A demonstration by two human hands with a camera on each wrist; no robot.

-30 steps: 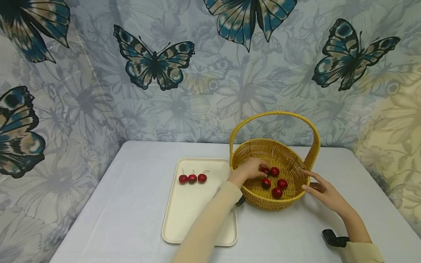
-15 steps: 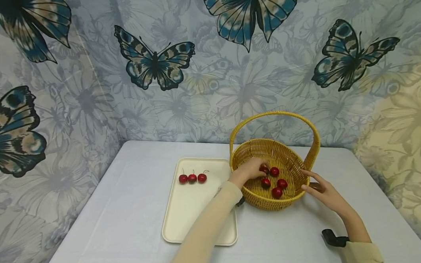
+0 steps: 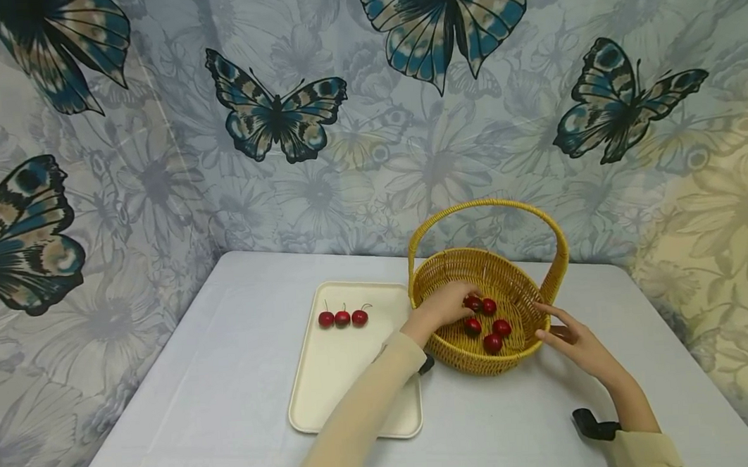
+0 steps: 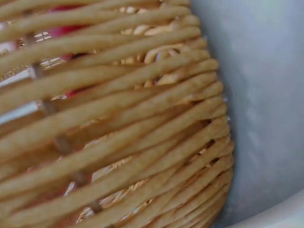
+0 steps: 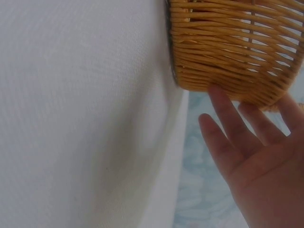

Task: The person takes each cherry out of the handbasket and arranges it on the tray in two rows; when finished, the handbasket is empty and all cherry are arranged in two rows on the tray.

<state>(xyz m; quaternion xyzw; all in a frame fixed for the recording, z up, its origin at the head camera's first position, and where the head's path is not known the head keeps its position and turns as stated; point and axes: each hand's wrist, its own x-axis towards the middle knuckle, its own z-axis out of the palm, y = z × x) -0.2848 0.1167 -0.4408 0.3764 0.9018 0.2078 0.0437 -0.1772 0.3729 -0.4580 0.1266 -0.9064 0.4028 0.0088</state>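
In the head view my left hand (image 3: 444,306) reaches over the near left rim into a yellow wicker basket (image 3: 482,362). Its fingertips pinch a dark red cherry (image 3: 473,303); the fingers partly cover it. Several other cherries (image 3: 492,343) lie loose on the basket floor. At the basket's right side, my right hand (image 3: 573,343) rests against the rim. The right wrist view shows that hand (image 5: 266,156) with extended fingers touching the woven wall (image 5: 237,52). Only the weave (image 4: 118,114) fills most of the left wrist view, with blurred red behind it; the left hand is hidden there.
A cream tray (image 3: 331,384) lies left of the basket, under my left forearm. Three stemmed cherries (image 3: 342,318) sit in a row near its far end. The basket's tall handle (image 3: 487,203) arches above it. A patterned butterfly cloth (image 3: 322,208) hangs behind the white table (image 3: 229,382).
My left hand stays inside the basket, its fingers and the cherry shifting only slightly. The right hand keeps its place at the rim. The head view tilts a little.
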